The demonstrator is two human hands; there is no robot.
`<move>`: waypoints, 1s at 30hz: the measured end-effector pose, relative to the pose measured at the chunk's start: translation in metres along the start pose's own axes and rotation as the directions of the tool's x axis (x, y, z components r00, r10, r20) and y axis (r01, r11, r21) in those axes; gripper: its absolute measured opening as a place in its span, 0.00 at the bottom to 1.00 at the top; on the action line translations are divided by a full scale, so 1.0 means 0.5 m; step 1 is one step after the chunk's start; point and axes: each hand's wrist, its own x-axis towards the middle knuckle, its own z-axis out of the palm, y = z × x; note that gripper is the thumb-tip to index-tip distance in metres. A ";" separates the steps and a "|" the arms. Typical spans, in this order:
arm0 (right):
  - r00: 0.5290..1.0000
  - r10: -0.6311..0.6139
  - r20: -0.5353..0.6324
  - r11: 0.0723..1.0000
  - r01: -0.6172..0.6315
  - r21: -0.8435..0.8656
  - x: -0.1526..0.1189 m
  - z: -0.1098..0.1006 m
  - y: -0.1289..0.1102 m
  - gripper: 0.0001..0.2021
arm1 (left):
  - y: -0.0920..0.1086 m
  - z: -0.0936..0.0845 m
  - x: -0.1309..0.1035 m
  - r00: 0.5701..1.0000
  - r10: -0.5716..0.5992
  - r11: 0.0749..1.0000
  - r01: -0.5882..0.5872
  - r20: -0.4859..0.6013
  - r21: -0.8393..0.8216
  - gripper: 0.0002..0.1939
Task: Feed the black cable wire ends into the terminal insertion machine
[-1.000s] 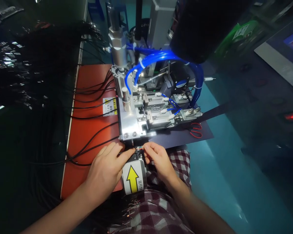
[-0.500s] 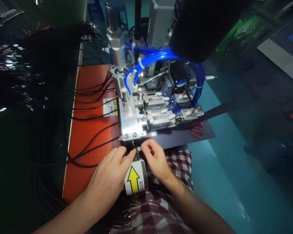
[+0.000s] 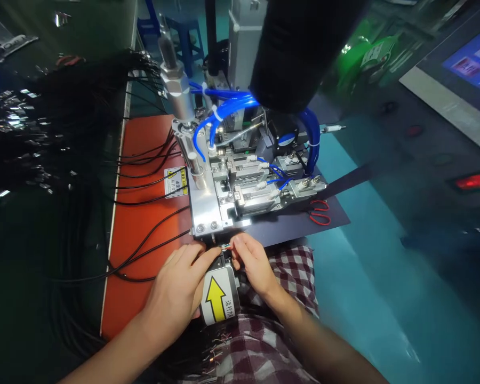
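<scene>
Thin coloured wires point(image 3: 226, 247) show between my fingertips at the machine's front edge. The fingers of my right hand point(image 3: 253, 261) pinch the wires' right end. From the left, my left hand point(image 3: 182, 277) reaches in with its fingers closed, thumb and forefinger at the wires' other end; what they grip is too small to make out fully. Just below the fingertips is a white label with a yellow arrow point(image 3: 216, 298). Behind the hands stands the metal machine point(image 3: 208, 208) with its cylinders and blue air tubes point(image 3: 236, 104).
Black cables point(image 3: 152, 224) cross the orange mat point(image 3: 138, 293) at left, beside a heap of dark cables point(image 3: 64, 122). Red-handled scissors point(image 3: 320, 213) lie on the dark plate to the right. A dark cylinder point(image 3: 300, 58) hangs overhead. A red lit switch point(image 3: 474, 182) is at far right.
The view has shifted slightly, so the machine sits a little further left and lower. My hands stay at the same spot, and more of the coloured wire shows at the right fingertips.
</scene>
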 end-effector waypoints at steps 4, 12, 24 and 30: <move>0.999 -0.031 -0.042 0.996 0.028 -0.090 0.000 0.006 -0.007 0.13 | -0.001 0.000 0.001 1.000 -0.004 0.999 0.005 0.023 -0.043 0.18; 0.999 -0.012 -0.035 1.000 0.012 0.000 0.000 0.014 -0.017 0.11 | 0.008 0.000 0.001 1.000 -0.007 1.000 0.007 0.007 0.021 0.17; 0.992 0.127 0.021 0.951 -0.128 0.280 0.007 -0.006 -0.008 0.17 | 0.023 0.001 0.006 1.000 -0.005 0.990 0.004 0.009 0.142 0.18; 0.998 0.065 0.016 0.983 -0.067 0.174 0.005 0.004 -0.011 0.18 | 0.022 -0.019 0.003 0.997 -0.077 0.996 0.078 0.018 -0.044 0.18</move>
